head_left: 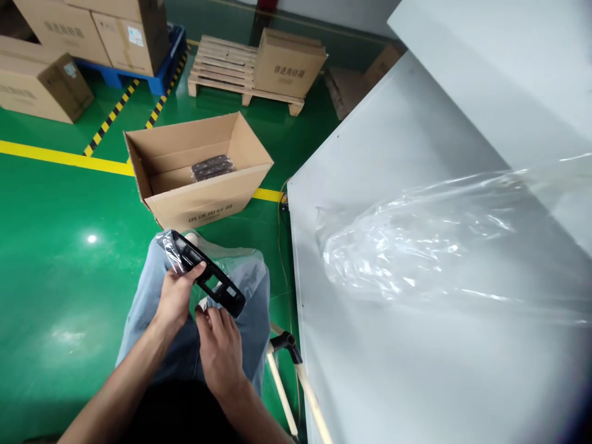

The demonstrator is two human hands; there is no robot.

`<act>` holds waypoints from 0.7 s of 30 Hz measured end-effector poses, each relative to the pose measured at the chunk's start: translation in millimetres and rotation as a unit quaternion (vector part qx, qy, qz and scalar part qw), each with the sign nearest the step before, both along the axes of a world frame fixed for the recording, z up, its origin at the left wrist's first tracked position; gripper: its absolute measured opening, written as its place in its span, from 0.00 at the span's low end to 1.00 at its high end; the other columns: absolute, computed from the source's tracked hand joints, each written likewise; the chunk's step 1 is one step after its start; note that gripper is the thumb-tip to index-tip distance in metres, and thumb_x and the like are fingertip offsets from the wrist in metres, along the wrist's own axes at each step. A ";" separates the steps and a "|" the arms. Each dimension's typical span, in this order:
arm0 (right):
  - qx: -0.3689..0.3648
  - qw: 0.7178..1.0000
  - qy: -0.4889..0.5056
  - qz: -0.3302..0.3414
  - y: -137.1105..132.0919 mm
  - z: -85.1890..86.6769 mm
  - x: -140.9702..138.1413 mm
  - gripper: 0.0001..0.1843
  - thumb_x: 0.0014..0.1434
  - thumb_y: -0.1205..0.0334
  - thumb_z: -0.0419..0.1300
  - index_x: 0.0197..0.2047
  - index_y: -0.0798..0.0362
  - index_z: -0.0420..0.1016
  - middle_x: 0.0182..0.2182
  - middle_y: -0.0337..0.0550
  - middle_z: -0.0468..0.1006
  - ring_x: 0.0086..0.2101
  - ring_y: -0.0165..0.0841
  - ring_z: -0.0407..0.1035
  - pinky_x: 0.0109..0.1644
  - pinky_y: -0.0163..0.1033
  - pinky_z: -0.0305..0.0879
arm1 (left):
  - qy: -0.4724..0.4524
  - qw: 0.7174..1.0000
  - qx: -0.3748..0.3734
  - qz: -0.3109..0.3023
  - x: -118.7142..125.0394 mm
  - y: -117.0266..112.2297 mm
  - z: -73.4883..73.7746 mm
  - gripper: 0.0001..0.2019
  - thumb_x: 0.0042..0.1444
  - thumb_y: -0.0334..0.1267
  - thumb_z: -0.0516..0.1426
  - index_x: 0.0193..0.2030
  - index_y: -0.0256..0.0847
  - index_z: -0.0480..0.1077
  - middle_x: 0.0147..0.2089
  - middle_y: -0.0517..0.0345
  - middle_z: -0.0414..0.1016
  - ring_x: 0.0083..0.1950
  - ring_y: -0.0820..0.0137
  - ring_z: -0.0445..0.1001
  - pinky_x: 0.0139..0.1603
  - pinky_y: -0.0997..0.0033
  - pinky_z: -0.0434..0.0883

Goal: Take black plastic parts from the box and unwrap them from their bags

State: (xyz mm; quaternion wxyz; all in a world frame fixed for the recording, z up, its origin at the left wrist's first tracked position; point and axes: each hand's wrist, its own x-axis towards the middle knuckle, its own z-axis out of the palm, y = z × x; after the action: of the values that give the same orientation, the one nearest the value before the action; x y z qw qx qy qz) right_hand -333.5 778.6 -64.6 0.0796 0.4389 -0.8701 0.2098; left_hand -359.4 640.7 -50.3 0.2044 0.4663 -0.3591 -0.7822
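Over my lap, my left hand [178, 293] grips a long black plastic panel [214, 274] with rectangular cut-outs, thumb on top of its frame. A clear plastic bag [245, 265] lies around and beneath the panel, and its film covers the panel's far left end. Just below the panel's near end, my right hand [219, 339] has its fingers curled together in a pinch at the edge of the bag. The fingertips are partly hidden, but thin film shows at them.
Beyond my knees an open cardboard box [203, 191] holds several wrapped dark parts [213, 168]. At right, a grey-white table [393, 357] bears a heap of clear plastic bags [393, 246]. Farther off are a wooden pallet [222, 65] with a carton [289, 65] and a blue pallet [161, 83] with boxes.
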 end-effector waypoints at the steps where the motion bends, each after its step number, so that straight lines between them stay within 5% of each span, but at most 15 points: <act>1: 0.002 1.000 -0.007 0.001 2.6 -2.4 0.8 0.12 0.70 0.72 0.60 0.53 0.53 0.79 0.36 0.42 0.81 0.37 0.37 0.73 0.42 0.43 0.69 | -0.004 1.000 0.002 -0.002 0.5 -1.7 0.9 0.26 0.31 0.48 0.80 0.34 0.36 0.79 0.36 0.55 0.80 0.38 0.67 0.76 0.40 0.69 0.73; 6: -0.002 0.999 -0.044 0.021 16.9 -10.0 4.7 0.21 0.66 0.77 0.60 0.59 0.53 0.79 0.46 0.45 0.85 0.43 0.39 0.77 0.46 0.45 0.76 | -0.001 1.000 0.022 0.022 2.3 -8.8 1.3 0.28 0.30 0.50 0.80 0.34 0.36 0.78 0.36 0.55 0.81 0.37 0.66 0.78 0.38 0.67 0.75; 11: -0.124 0.988 -0.090 -0.001 22.7 17.7 -8.6 0.13 0.68 0.71 0.62 0.52 0.49 0.81 0.45 0.46 0.86 0.46 0.39 0.80 0.51 0.46 0.79 | 0.006 1.000 -0.008 0.016 2.0 -9.0 -1.3 0.26 0.36 0.48 0.79 0.37 0.37 0.78 0.37 0.55 0.82 0.37 0.66 0.79 0.40 0.68 0.75; 14: -0.172 0.981 -0.081 -0.042 9.2 45.5 -27.7 0.13 0.70 0.65 0.62 0.56 0.49 0.80 0.42 0.47 0.85 0.44 0.39 0.79 0.49 0.46 0.78 | 0.018 0.999 -0.024 -0.022 1.8 3.5 1.4 0.22 0.38 0.46 0.78 0.33 0.37 0.77 0.32 0.58 0.78 0.32 0.68 0.74 0.37 0.69 0.73; 18: -0.135 0.983 -0.087 -0.087 -26.7 67.1 -54.1 0.24 0.69 0.56 0.65 0.65 0.53 0.75 0.49 0.52 0.84 0.49 0.45 0.78 0.53 0.50 0.76 | 0.044 0.996 -0.048 -0.061 5.4 25.9 2.2 0.21 0.35 0.41 0.79 0.25 0.42 0.71 0.25 0.63 0.69 0.29 0.71 0.64 0.30 0.70 0.66; 21: -0.117 0.981 -0.116 -0.103 -50.6 67.2 -62.4 0.14 0.68 0.60 0.65 0.56 0.50 0.80 0.43 0.47 0.85 0.45 0.42 0.78 0.52 0.48 0.74 | 0.064 0.995 -0.041 -0.064 6.3 36.5 -3.7 0.20 0.38 0.43 0.78 0.25 0.44 0.72 0.27 0.60 0.70 0.31 0.67 0.65 0.31 0.68 0.66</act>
State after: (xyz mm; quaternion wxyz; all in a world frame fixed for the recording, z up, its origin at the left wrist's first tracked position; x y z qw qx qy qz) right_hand -395.9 728.0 2.6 0.0500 0.3075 -0.8831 0.3507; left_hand -353.1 677.2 -54.1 0.1952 0.3826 -0.4059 -0.8067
